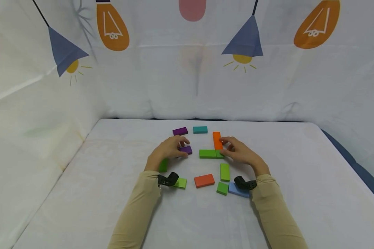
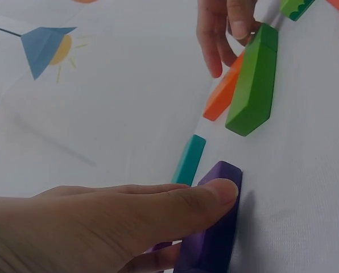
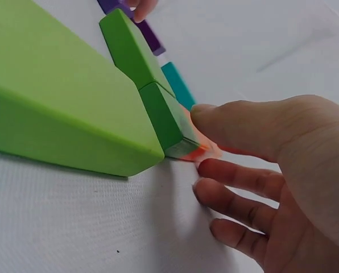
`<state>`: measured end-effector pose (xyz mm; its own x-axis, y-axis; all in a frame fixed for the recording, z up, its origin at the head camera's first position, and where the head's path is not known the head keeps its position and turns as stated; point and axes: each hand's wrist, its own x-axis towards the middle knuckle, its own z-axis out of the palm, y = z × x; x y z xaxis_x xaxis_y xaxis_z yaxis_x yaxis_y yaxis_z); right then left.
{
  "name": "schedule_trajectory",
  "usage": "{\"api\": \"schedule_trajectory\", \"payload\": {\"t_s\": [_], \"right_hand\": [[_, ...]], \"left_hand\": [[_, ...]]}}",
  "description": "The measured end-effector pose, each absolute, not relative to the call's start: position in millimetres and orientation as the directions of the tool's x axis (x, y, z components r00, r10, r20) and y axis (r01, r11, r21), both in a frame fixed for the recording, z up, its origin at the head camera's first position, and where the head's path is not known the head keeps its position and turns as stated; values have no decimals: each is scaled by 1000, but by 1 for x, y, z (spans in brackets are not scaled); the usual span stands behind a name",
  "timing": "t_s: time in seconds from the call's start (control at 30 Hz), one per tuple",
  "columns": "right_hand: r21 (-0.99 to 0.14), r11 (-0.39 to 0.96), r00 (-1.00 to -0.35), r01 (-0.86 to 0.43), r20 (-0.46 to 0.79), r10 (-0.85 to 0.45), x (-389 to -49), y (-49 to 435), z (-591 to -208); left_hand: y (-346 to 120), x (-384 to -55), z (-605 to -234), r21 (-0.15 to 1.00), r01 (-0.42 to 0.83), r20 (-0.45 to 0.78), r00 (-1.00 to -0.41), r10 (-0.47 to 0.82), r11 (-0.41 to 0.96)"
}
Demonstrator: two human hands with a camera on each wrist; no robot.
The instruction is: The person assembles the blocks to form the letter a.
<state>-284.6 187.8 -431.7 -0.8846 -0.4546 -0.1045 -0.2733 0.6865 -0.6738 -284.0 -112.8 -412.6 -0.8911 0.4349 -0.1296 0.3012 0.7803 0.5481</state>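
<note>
My left hand (image 1: pixel 169 148) holds a purple block (image 1: pixel 186 150), its thumb pressed along the near side and a finger behind, as the left wrist view shows. My right hand (image 1: pixel 240 151) lies at the right end of a green row, fingers loosely bent around nothing. Its thumb is close to a small green block (image 3: pixel 168 122), and its index finger reaches beside an upright-pointing orange block (image 1: pixel 216 140). A longer green block (image 1: pixel 207 154) abuts the small one. Beyond the left hand lie a dark purple block (image 1: pixel 180 131) and a teal block (image 1: pixel 200 130).
Nearer me lie a red-orange block (image 1: pixel 204 181), a light green block (image 1: pixel 224 172), a small green block (image 1: pixel 222 188) and a blue block (image 1: pixel 237 190) partly under the right wrist camera. Green blocks (image 1: pixel 163 166) sit by the left wrist. A white cloth wall (image 1: pixel 174 86) stands behind the table.
</note>
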Motion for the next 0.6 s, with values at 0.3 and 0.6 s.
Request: {"api": "schedule_trajectory", "payload": {"t_s": [0.3, 0.6], "right_hand": [[-686, 679, -889, -261, -104, -446, -285, 189, -430], [-693, 675, -887, -254, -112, -448, -286, 189, -428]], "left_hand": [[-110, -285, -415, 529, 285, -148, -897, 417, 800], [-108, -285, -415, 526, 260, -159, -905, 394, 809]]}}
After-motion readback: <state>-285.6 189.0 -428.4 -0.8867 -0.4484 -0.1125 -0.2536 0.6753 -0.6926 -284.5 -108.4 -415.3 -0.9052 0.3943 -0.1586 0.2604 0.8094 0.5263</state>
